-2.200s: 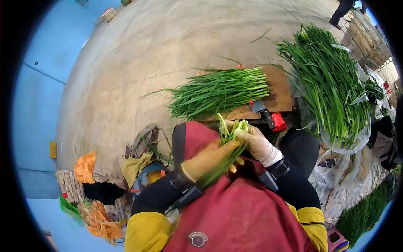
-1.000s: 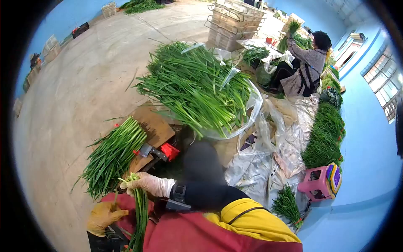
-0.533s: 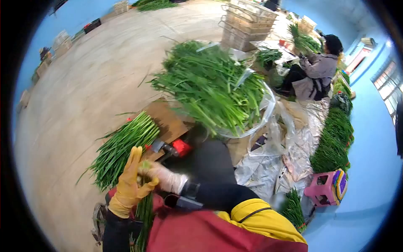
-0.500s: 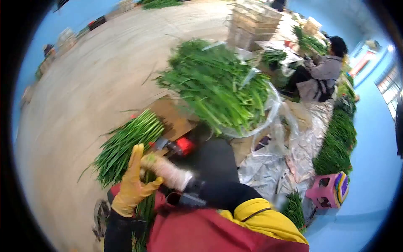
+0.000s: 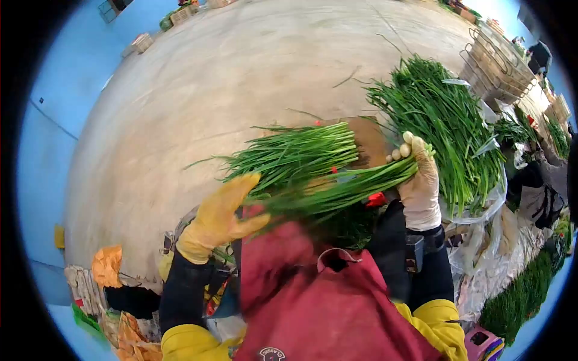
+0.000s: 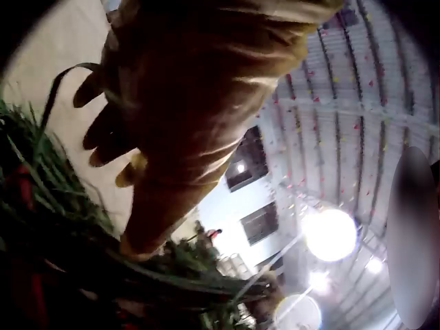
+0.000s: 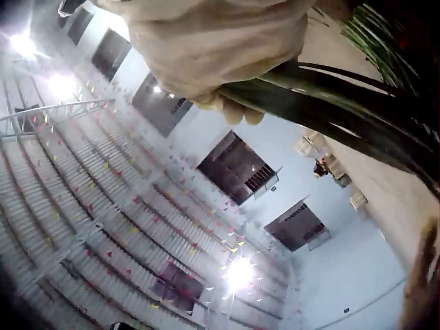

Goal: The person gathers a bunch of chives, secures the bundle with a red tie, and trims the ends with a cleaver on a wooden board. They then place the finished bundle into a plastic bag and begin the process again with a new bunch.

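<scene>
In a pale glove, my right hand (image 5: 419,189) grips a bunch of Chinese chives (image 5: 361,188) by its light stem ends. The bunch stretches leftward above my lap, its leaf tips blurred. My left hand (image 5: 223,219), in a yellow glove, is beside those tips with fingers and thumb spread and nothing in its grasp. Behind the held bunch lies a larger pile of chives (image 5: 295,147) on a brown board (image 5: 370,135). In the right wrist view the blades (image 7: 330,103) run out from the gloved hand (image 7: 220,48). The left wrist view shows the yellow glove (image 6: 179,117) dark above green leaves.
A big heap of chives (image 5: 442,126) in clear plastic stands at the right. Stacked crates (image 5: 497,66) are behind it. A red item (image 5: 376,199) shows below the held bunch. Bags (image 5: 129,331) lie at lower left, a pink stool (image 5: 478,340) at lower right.
The head view swung right and back again. The left hand, earlier on the bunch, has come away to the left. The right hand now holds the bunch out to the right, lying sideways.
</scene>
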`<state>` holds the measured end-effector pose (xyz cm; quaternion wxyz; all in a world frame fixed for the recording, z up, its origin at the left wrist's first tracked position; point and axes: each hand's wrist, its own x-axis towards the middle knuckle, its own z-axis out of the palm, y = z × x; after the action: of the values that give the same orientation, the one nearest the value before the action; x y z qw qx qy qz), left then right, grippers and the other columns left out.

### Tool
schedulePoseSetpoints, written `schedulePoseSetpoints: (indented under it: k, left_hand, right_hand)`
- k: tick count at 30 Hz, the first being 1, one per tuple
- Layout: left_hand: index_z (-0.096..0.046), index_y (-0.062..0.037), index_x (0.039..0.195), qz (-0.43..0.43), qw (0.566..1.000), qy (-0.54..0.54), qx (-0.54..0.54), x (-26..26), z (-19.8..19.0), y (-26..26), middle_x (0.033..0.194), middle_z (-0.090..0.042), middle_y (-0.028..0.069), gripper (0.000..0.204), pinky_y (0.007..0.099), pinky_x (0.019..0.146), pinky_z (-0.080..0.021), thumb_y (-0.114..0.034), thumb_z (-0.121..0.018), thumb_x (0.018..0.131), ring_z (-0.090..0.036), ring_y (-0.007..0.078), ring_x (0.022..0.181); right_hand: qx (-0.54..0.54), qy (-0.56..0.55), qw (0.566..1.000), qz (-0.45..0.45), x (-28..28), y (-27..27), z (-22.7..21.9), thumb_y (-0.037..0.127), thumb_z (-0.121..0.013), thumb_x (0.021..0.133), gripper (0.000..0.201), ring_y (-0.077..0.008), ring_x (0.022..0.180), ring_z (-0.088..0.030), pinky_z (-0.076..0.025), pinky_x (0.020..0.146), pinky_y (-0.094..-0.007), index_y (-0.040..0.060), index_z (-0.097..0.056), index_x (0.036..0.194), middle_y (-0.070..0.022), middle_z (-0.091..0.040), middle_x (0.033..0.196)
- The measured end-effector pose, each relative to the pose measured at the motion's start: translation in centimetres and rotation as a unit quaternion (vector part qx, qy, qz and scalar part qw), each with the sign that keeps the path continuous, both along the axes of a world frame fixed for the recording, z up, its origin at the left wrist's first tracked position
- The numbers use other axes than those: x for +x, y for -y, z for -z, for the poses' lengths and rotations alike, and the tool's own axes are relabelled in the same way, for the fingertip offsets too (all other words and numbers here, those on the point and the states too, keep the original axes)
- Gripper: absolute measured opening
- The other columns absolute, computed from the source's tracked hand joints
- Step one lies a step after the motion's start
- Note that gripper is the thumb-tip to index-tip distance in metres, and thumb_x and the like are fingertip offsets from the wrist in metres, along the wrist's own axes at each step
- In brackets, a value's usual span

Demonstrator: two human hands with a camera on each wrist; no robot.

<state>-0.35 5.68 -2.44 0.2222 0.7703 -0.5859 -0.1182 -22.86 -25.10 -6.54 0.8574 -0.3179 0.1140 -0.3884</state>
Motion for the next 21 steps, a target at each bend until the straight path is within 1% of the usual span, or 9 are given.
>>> schedulePoseSetpoints:
  k: [3, 6, 8, 11, 12, 13, 15, 17, 21]
  left_hand:
    - [-0.041, -0.0028, 0.144, 0.034, 0.982, 0.024, -0.182, -3.3, -2.3, 5.2, 0.139, -0.053, 0.0172, 0.090, 0.0367, 0.107, -0.041, -0.029, -0.086, 0.070, -0.050, 0.0316, 0.130]
    - [-0.046, -0.0039, 0.141, 0.041, 0.972, 0.013, -0.232, -5.6, -0.3, 9.9, 0.126, -0.060, 0.0181, 0.079, 0.0399, 0.087, -0.052, -0.026, -0.080, 0.073, -0.062, 0.0345, 0.109]
    - [-0.048, -0.0066, 0.140, 0.014, 0.980, -0.032, -0.196, -4.8, 2.9, 11.5, 0.120, -0.064, 0.0156, 0.073, 0.0416, 0.080, -0.054, -0.023, -0.077, 0.075, -0.065, 0.0347, 0.101]
    - [-0.055, -0.0136, 0.133, 0.033, 0.977, 0.042, -0.205, -0.8, 3.5, 13.3, 0.108, -0.068, 0.0124, 0.059, 0.0445, 0.073, -0.053, -0.017, -0.071, 0.076, -0.066, 0.0344, 0.090]
    - [-0.056, -0.0140, 0.131, 0.021, 0.985, 0.046, -0.164, 0.5, 3.4, 13.5, 0.108, -0.068, 0.0131, 0.056, 0.0428, 0.076, -0.053, -0.013, -0.070, 0.076, -0.066, 0.0340, 0.094]
    - [-0.058, -0.0144, 0.129, 0.008, 0.991, 0.051, -0.123, 2.1, 3.2, 13.8, 0.107, -0.068, 0.0137, 0.054, 0.0411, 0.079, -0.053, -0.010, -0.069, 0.076, -0.065, 0.0336, 0.097]
    - [-0.059, -0.0148, 0.126, -0.009, 0.997, 0.054, -0.052, 4.5, 3.3, 14.8, 0.107, -0.068, 0.0142, 0.053, 0.0396, 0.081, -0.052, -0.006, -0.067, 0.075, -0.065, 0.0334, 0.100]
    - [-0.059, -0.0147, 0.126, -0.018, 0.999, 0.049, 0.004, 6.4, 3.9, 16.3, 0.108, -0.068, 0.0139, 0.053, 0.0401, 0.081, -0.052, -0.007, -0.066, 0.074, -0.065, 0.0338, 0.099]
    - [-0.057, -0.0148, 0.127, 0.017, 0.997, 0.063, 0.043, 8.7, 9.3, 21.2, 0.115, -0.066, 0.0137, 0.055, 0.0420, 0.085, -0.051, -0.010, -0.068, 0.073, -0.064, 0.0333, 0.102]
  right_hand:
    - [-0.030, 0.005, 0.999, -0.030, 3.2, -2.5, -1.5, 0.021, -0.062, 0.096, 0.019, -0.0181, 0.077, -0.062, -0.054, 0.073, -0.0344, 0.0043, -0.064, 0.106, -0.0028, -0.063, 0.080]
    - [0.008, 0.064, 0.995, -0.075, 5.8, -5.8, -3.0, 0.020, -0.061, 0.097, 0.020, -0.0186, 0.081, -0.064, -0.055, 0.074, -0.0332, 0.0045, -0.063, 0.109, -0.0043, -0.064, 0.085]
    - [0.034, 0.059, 0.996, -0.060, 6.6, -5.8, -2.8, 0.019, -0.062, 0.096, 0.020, -0.0193, 0.081, -0.064, -0.055, 0.076, -0.0327, 0.0054, -0.063, 0.111, -0.0042, -0.065, 0.087]
    - [0.033, 0.032, 0.998, -0.039, 7.7, -3.6, -3.1, 0.016, -0.063, 0.095, 0.021, -0.0183, 0.082, -0.064, -0.054, 0.077, -0.0329, 0.0058, -0.063, 0.112, -0.0043, -0.067, 0.090]
    - [-0.046, 0.005, 0.999, 0.015, 7.5, -1.6, -2.8, 0.013, -0.063, 0.093, 0.021, -0.0177, 0.083, -0.064, -0.053, 0.076, -0.0322, 0.0058, -0.063, 0.113, -0.0052, -0.068, 0.091]
    - [-0.003, 0.023, 0.999, 0.037, 7.4, 0.6, -1.7, 0.013, -0.065, 0.092, 0.023, -0.0177, 0.082, -0.063, -0.051, 0.074, -0.0312, 0.0042, -0.063, 0.113, -0.0058, -0.067, 0.089]
    - [-0.043, 0.064, 0.994, 0.080, 6.8, 5.3, 0.7, 0.012, -0.064, 0.092, 0.023, -0.0175, 0.080, -0.061, -0.049, 0.073, -0.0302, 0.0022, -0.063, 0.113, -0.0062, -0.066, 0.087]
    - [-0.044, 0.009, 0.994, 0.104, 6.4, 7.5, 3.1, 0.012, -0.063, 0.092, 0.024, -0.0172, 0.079, -0.060, -0.047, 0.072, -0.0301, 0.0010, -0.063, 0.114, -0.0061, -0.064, 0.086]
    - [-0.041, -0.076, 0.992, 0.091, 6.4, 9.1, 6.8, 0.013, -0.064, 0.092, 0.024, -0.0173, 0.078, -0.059, -0.047, 0.071, -0.0299, -0.0004, -0.064, 0.112, -0.0068, -0.064, 0.087]
